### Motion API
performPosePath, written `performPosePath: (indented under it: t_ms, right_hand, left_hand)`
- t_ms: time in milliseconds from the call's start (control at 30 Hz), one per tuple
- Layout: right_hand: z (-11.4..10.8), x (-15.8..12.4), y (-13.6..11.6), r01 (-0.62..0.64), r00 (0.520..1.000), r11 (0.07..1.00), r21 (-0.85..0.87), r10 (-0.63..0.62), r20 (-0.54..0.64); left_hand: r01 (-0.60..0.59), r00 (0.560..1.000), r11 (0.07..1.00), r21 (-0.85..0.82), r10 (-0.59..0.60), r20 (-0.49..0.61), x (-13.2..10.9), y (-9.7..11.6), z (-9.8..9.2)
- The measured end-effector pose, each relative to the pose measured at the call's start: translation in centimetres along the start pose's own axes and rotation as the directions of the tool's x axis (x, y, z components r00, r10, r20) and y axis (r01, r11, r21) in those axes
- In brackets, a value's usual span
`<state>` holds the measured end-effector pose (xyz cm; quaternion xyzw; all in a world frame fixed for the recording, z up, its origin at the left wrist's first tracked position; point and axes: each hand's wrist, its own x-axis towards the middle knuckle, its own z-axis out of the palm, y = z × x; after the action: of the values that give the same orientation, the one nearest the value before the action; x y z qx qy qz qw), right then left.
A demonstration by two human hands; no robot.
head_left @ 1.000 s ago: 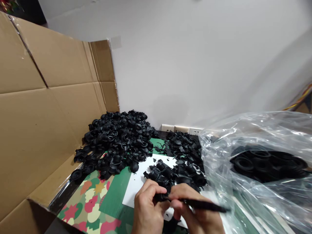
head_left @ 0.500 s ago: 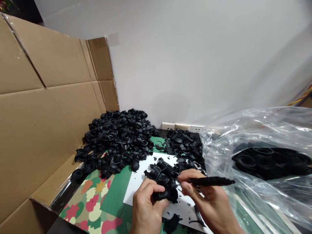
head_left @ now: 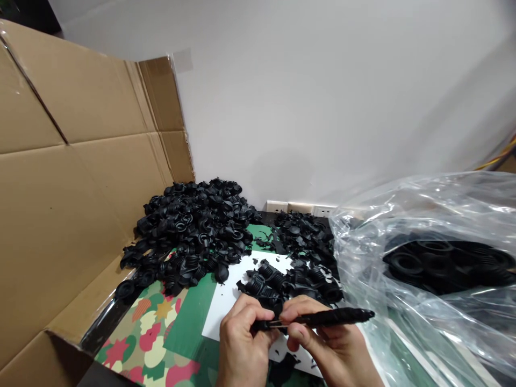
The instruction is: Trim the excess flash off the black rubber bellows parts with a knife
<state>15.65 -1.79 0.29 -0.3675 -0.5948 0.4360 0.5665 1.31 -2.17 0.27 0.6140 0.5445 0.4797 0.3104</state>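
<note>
My left hand [head_left: 242, 338] is closed on a black ribbed rubber part [head_left: 261, 325], mostly hidden behind the fingers. In my right hand [head_left: 328, 344] is a slim pen-shaped tool with a black handle [head_left: 346, 316], its back end pointing right. The tool's thin metal tip [head_left: 277, 324] reaches left to the rubber part, between the two hands; its exact contact is hidden. Just beyond the hands, several ribbed rubber parts [head_left: 274, 277] with ragged edges lie on a white sheet [head_left: 223, 306]. A black scrap [head_left: 285, 366] lies below the hands.
A large heap of black rubber parts [head_left: 197, 215] stands at the back left beside a cardboard wall [head_left: 108, 118]. Black scraps [head_left: 302, 234] are piled at back centre. To the right, a clear plastic bag [head_left: 363, 236] holds more black parts. Wall sockets [head_left: 278, 206] sit behind.
My right hand has shifted left and slightly down, bringing the tool's tip against or very near the part. The part in my left hand has turned and shows less. The view has shifted slightly.
</note>
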Motion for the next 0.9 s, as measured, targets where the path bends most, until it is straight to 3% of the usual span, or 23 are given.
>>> performPosePath:
  t_ms: [133,367,433,533,600,667,767,900]
  right_hand:
    - [-0.4,0.4,-0.7,0.143,0.984,0.982,-0.122,-0.129,0.120]
    - [-0.6,0.8,-0.9,0.225,0.952,0.951,-0.214,-0.169,0.254]
    - [-0.4,1.0,-1.2,0.150,0.972,0.973,-0.177,-0.112,0.206]
    - [0.3,1.1,-1.6,-0.151,0.984,0.988,0.033,0.147,0.106]
    - [0.8,0.8,-1.6,-0.364,0.928,0.902,0.231,0.330,0.172]
    - [1.3,0.3,-1.4,-0.500,0.863,0.788,0.360,0.418,0.285]
    - [1.3,-0.2,-1.2,-0.532,0.847,0.733,0.424,0.452,0.280]
    - [0.6,0.1,-1.2,-0.430,0.894,0.830,0.357,0.446,0.040]
  left_hand:
    - [-0.007,1.000,0.999,0.034,0.007,-0.008,0.0,0.2,0.0]
    - [-0.062,0.998,0.994,0.094,0.064,-0.014,0.1,0.5,-0.3]
    - [-0.089,0.996,0.989,0.121,0.090,0.000,0.0,0.5,-0.2]
    - [-0.189,0.982,0.970,0.151,0.190,0.006,-0.1,0.5,-0.2]
    - [-0.243,0.969,0.957,0.161,0.247,-0.006,0.1,0.3,-0.3]
    - [-0.238,0.969,0.959,0.153,0.245,-0.027,0.4,0.1,-0.5]
    - [-0.188,0.979,0.976,0.112,0.195,-0.053,0.8,-0.1,-0.8]
    - [-0.166,0.983,0.983,0.081,0.172,-0.068,0.7,-0.2,-0.9]
